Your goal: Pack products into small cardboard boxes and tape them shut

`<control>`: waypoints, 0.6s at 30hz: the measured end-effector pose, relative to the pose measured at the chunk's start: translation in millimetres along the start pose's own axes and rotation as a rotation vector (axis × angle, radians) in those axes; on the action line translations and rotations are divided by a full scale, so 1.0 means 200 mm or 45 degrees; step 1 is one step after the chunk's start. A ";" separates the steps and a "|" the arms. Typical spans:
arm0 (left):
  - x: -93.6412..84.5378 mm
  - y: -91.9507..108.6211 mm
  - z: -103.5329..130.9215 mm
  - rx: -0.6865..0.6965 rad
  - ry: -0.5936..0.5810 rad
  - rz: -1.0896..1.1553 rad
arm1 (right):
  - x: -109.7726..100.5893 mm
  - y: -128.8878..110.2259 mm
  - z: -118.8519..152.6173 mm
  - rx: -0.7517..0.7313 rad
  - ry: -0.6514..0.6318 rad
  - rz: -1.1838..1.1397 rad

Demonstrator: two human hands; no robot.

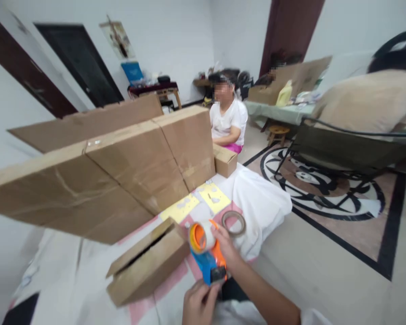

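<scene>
An orange and blue tape dispenser with a roll of tape on it is gripped by my right hand, whose fingers wrap the roll's side. At the dispenser's dark lower end, my left hand has its thumb and fingers pinched together; what lies between them is too small to make out. Just left of the dispenser lies a narrow cardboard box, its top flaps slightly apart. A loose ring of brown tape rests on the cloth beyond my right hand.
A large upright cardboard box with dark straps fills the left. Behind it are a small carton and a seated person in a white top. Yellow sheets lie on the white cloth. Another person sits in a folding chair at right.
</scene>
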State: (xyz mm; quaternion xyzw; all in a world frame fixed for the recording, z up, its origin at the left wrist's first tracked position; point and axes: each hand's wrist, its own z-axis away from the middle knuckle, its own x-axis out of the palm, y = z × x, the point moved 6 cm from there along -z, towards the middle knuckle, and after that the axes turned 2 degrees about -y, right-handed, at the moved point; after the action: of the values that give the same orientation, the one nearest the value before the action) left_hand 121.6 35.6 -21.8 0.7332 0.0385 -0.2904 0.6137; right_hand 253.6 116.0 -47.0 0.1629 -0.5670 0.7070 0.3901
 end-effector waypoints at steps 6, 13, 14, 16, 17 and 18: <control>0.01 0.25 0.08 0.550 0.075 -0.565 | 0.09 -0.01 0.13 0.366 -0.425 -0.160; 0.00 0.33 0.11 0.677 0.054 -0.719 | 0.11 0.05 0.22 0.484 -0.542 -0.012; -0.03 0.32 0.12 0.681 0.068 -0.746 | 0.10 0.03 0.22 0.473 -0.536 0.058; -0.10 0.24 0.15 0.600 0.140 -0.816 | 0.07 -0.04 0.23 0.451 -0.541 0.163; -0.15 0.18 0.18 0.526 0.196 -0.842 | 0.05 -0.10 0.25 0.434 -0.571 0.193; -0.19 0.11 0.22 0.427 0.230 -0.856 | 0.04 -0.17 0.26 0.406 -0.607 0.209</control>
State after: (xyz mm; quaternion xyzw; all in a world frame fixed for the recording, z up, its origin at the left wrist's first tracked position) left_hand 82.6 1.2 13.0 0.7926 0.2826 -0.4117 0.3499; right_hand 262.3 72.1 -3.1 0.3372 -0.5356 0.7582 0.1569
